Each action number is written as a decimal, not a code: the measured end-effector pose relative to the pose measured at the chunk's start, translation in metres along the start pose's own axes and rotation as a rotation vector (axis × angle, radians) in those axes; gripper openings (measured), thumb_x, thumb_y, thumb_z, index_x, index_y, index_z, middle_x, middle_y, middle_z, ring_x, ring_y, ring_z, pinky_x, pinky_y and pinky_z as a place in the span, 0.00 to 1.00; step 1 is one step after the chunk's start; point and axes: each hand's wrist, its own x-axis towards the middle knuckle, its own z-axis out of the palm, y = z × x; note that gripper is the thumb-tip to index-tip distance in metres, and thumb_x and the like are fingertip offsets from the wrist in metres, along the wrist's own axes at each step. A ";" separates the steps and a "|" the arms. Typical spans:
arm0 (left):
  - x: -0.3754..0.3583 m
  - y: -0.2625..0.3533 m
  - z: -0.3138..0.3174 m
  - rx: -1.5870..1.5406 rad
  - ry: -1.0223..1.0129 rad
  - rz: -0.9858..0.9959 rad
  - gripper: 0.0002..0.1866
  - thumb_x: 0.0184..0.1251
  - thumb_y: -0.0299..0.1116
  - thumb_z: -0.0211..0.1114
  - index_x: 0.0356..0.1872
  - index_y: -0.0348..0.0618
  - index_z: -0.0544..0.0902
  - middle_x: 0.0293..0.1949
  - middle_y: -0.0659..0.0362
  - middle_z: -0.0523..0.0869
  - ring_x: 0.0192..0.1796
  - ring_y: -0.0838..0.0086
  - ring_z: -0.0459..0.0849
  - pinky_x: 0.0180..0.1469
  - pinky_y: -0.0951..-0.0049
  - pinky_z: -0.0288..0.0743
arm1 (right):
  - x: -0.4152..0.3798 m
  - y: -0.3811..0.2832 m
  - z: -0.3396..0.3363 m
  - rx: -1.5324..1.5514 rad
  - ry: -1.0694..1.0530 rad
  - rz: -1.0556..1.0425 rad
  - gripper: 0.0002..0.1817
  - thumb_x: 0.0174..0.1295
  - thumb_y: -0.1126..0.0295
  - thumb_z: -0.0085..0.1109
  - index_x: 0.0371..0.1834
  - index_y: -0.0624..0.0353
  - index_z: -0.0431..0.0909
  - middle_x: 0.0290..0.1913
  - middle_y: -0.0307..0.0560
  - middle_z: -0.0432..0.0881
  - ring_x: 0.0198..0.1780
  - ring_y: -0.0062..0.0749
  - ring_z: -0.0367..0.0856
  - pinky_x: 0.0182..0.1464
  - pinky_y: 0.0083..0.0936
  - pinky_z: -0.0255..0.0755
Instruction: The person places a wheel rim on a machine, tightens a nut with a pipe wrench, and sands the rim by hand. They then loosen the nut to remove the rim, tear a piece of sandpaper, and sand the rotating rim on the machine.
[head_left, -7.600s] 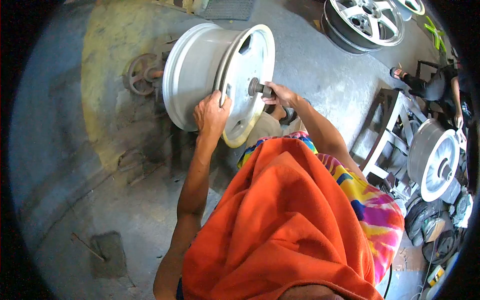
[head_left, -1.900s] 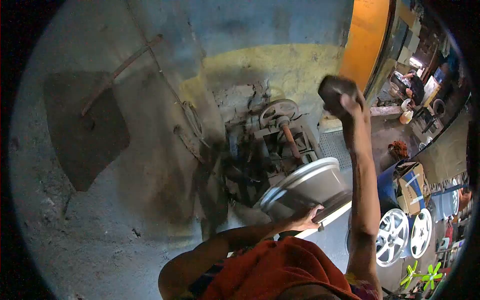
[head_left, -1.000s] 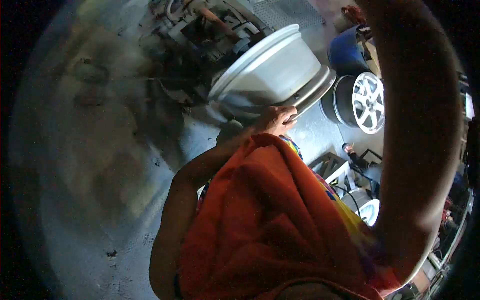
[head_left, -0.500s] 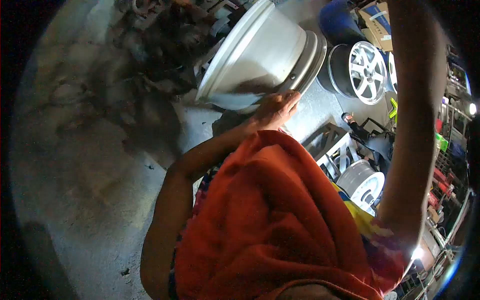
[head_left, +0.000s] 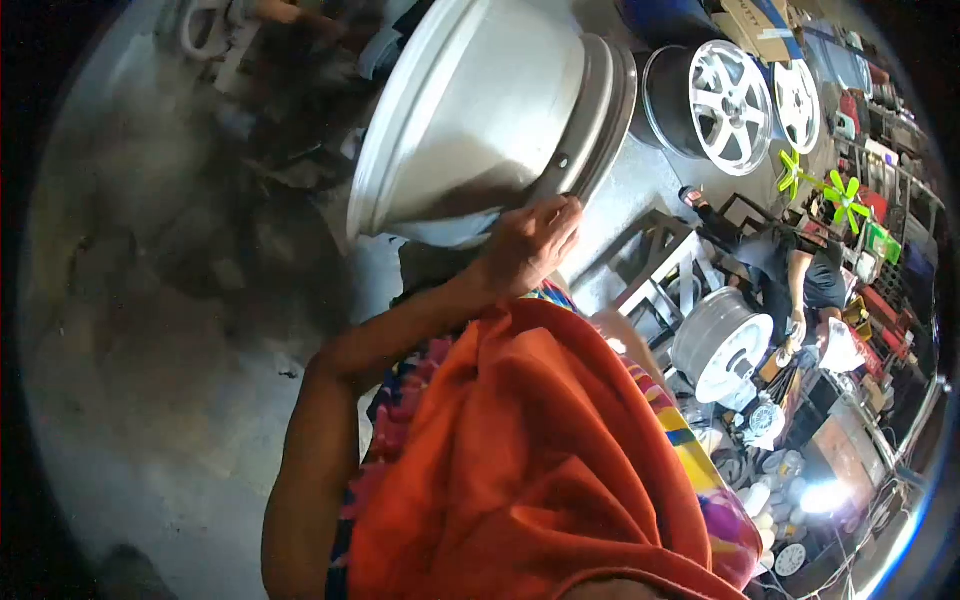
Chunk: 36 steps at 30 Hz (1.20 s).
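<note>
A large silver-white wheel rim (head_left: 490, 110) stands on its side at the top of the head view, its wide lip to the left. My left hand (head_left: 535, 240) is at the lower part of its narrower edge, fingers curled against the lip and closed on it. The fingertips are partly hidden behind the knuckles. A dark shadow of the arm falls across the barrel, just above the hand. My right hand is out of the picture. An orange cloth (head_left: 540, 440) hangs down over my front, above striped, colourful clothing.
Spoked wheels (head_left: 732, 108) stand behind to the right. Nearer lies another silver rim (head_left: 722, 345) beside a metal frame (head_left: 655, 265). A person in dark clothes (head_left: 790, 265) sits by it. Green fan blades (head_left: 846, 200), a putty box (head_left: 755, 30) and a bright lamp (head_left: 824, 496) are at the right.
My raised right arm has left the view, uncovering the seated person and the clutter at right. The large rim appears shifted left and larger. My left hand stays at its edge.
</note>
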 end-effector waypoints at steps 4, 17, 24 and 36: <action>0.005 0.000 0.000 0.023 0.025 -0.021 0.14 0.58 0.26 0.69 0.44 0.39 0.76 0.33 0.54 0.80 0.31 0.61 0.83 0.31 0.65 0.79 | 0.011 -0.100 0.023 -0.113 0.139 -0.023 0.11 0.58 0.66 0.56 0.35 0.59 0.85 0.26 0.53 0.84 0.28 0.43 0.83 0.35 0.38 0.77; 0.046 -0.020 -0.116 0.319 0.393 -0.044 0.14 0.58 0.28 0.72 0.45 0.39 0.83 0.39 0.53 0.84 0.42 0.57 0.81 0.47 0.61 0.72 | -0.014 -0.498 -0.126 0.614 0.293 -0.435 0.24 0.76 0.51 0.44 0.43 0.64 0.79 0.37 0.45 0.82 0.38 0.27 0.81 0.43 0.25 0.74; 0.032 -0.116 -0.162 0.087 0.175 -0.754 0.31 0.70 0.53 0.61 0.55 0.30 0.75 0.47 0.38 0.83 0.49 0.51 0.82 0.51 0.59 0.75 | -0.003 -0.528 -0.070 0.506 0.318 -0.385 0.14 0.66 0.64 0.64 0.38 0.68 0.79 0.24 0.42 0.79 0.28 0.19 0.72 0.32 0.21 0.69; 0.044 -0.104 -0.144 0.100 0.160 -0.609 0.28 0.71 0.50 0.61 0.49 0.28 0.80 0.38 0.36 0.84 0.41 0.48 0.85 0.45 0.59 0.77 | -0.026 -0.519 -0.093 0.538 0.239 -0.313 0.17 0.73 0.63 0.53 0.51 0.69 0.78 0.40 0.51 0.87 0.42 0.28 0.84 0.46 0.27 0.78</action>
